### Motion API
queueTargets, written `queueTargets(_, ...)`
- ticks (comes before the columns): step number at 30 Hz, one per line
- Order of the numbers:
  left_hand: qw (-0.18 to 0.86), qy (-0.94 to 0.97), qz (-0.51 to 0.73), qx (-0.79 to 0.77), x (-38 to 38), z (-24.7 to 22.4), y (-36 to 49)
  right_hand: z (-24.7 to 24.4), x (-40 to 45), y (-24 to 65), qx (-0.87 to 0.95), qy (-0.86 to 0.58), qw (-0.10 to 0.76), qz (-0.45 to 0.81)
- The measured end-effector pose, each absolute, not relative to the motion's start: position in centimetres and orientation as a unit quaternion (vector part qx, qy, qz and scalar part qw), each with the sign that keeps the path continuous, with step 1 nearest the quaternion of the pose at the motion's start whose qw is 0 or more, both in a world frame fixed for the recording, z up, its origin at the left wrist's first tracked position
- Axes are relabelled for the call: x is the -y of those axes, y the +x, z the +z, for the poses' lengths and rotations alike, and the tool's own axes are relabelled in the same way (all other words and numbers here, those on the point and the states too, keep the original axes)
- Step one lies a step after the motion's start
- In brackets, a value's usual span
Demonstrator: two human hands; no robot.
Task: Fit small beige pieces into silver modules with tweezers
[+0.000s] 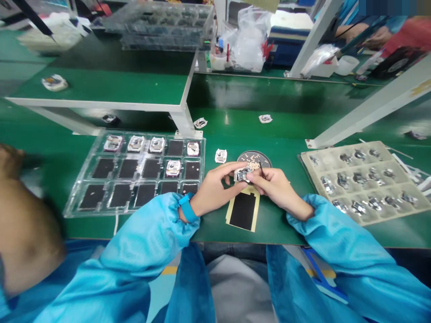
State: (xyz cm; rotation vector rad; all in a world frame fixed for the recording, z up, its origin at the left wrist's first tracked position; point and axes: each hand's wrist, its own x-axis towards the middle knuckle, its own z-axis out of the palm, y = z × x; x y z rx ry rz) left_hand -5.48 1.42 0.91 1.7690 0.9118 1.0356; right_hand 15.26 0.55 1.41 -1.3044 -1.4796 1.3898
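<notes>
My left hand [220,186] grips a small white-rimmed device housing [242,173] with metallic parts inside, between thumb and fingers. My right hand [274,186] is closed around a thin dark tool [261,168], its kind unclear, and the fingertips touch the housing's right side. Just behind my hands sits a round dark dish [266,158] with many tiny beige pieces in it. Under them lies a yellow-backed sheet [230,220] with black rectangular film [243,211]. A similar white housing [221,156] rests on the green table, left of the dish.
On the left, a clear compartment tray [76,197] holds several housings and black pads. A beige tray [370,211] of metallic parts lies at the right. A raised green shelf [134,85] and white posts [363,105] stand behind. A co-worker's arm [27,224] is close on the left.
</notes>
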Motion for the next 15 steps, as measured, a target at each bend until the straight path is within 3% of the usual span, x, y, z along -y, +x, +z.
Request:
queueTargets(8, 0.374, 0.732, 0.43, -0.372, -1.4, 0.3, -5.5, 1.1, -0.5, 15.0, 0.576, -0.523, 0.389, 0.493)
queueTargets(12, 0.465, 0.665, 0.43, -0.396, -1.4, 0.4, -5.3, 1.0, -0.3, 14.4, 0.558, -0.521, 0.466, 0.447)
queueTargets(15, 0.551, 0.605, 0.435, -0.375, -1.4, 0.3, -5.1, 0.9, 0.0, 14.0, 0.552, -0.507, 0.474, 0.461)
